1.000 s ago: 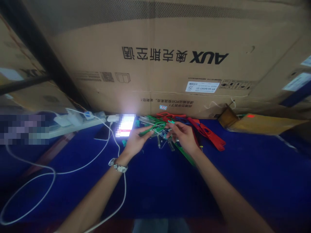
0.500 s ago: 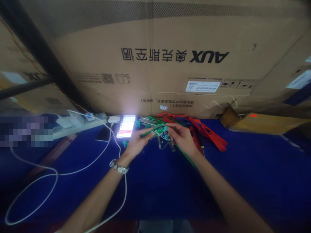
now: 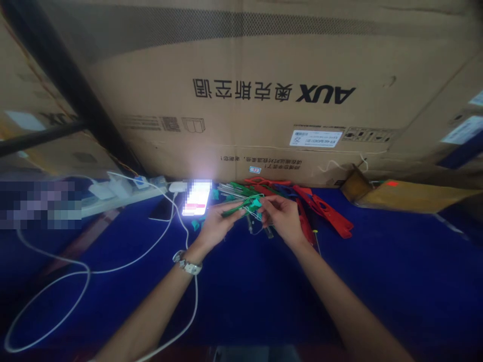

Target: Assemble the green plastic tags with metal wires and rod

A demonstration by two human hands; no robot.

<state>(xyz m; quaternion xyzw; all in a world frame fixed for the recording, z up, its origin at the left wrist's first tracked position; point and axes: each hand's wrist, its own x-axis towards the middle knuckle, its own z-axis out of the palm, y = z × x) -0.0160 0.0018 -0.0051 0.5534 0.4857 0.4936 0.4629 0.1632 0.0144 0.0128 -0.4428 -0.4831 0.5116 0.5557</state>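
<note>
Green plastic strip [image 3: 234, 209] sits pinched in your left hand [image 3: 214, 227], just above the blue cloth-covered desk [image 3: 245, 296]. Your right hand [image 3: 284, 217] grips the teal tag [image 3: 256, 203] at its tip, with thin white wire [image 3: 257, 225] looped beneath. A metal-link watch [image 3: 186, 263] circles your left wrist, and a smooth white cable [image 3: 75, 270] curls beside it. Beyond are a glowing phone [image 3: 196, 197], flat red strips [image 3: 325, 210], then a cardboard box [image 3: 264, 55] printed "AUX" upside down, with a white sticker [image 3: 315, 138].

phone [image 3: 196, 198] left of the clip pile [image 3: 298, 201], carton [image 3: 264, 100] behind both, on the table [image 3: 396, 281]
</note>
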